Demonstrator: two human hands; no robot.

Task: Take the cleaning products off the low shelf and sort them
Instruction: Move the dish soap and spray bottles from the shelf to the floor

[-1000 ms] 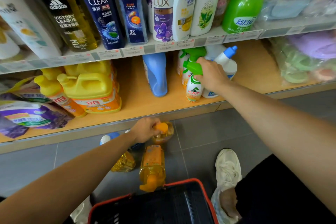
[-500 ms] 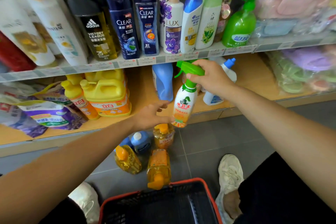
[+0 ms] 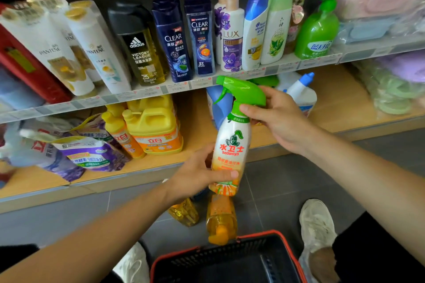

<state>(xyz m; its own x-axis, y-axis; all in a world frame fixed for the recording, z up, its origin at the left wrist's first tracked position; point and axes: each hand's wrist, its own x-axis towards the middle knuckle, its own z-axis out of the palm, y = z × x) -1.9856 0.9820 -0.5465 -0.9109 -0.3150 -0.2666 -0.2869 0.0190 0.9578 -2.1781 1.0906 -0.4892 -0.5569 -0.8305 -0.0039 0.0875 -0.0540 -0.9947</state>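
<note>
1. Spray bottle (image 3: pixel 231 151) with a green trigger head and a Seaways label hangs upright in the air in front of the low shelf (image 3: pixel 333 108), clear of its wooden board, with both hands on it.
2. I see the right hand (image 3: pixel 278 119) curled round the neck just under the trigger.
3. I see the left hand (image 3: pixel 197 174) wrapped round the lower body, thumb lying across the orange part of the label.
4. On the shelf behind it I make out a blue bottle (image 3: pixel 218 108) and a white bottle with a blue cap (image 3: pixel 301 94). Further left are yellow detergent jugs (image 3: pixel 154 126) beside purple refill pouches (image 3: pixel 89 151).
5. Below, an orange dish-soap bottle (image 3: pixel 220 218) lies on the grey floor tiles, its cap towards a red-rimmed black basket (image 3: pixel 230 257).
6. A yellower bottle (image 3: pixel 184 212) sits just left of it, partly hidden by the left wrist.
</note>
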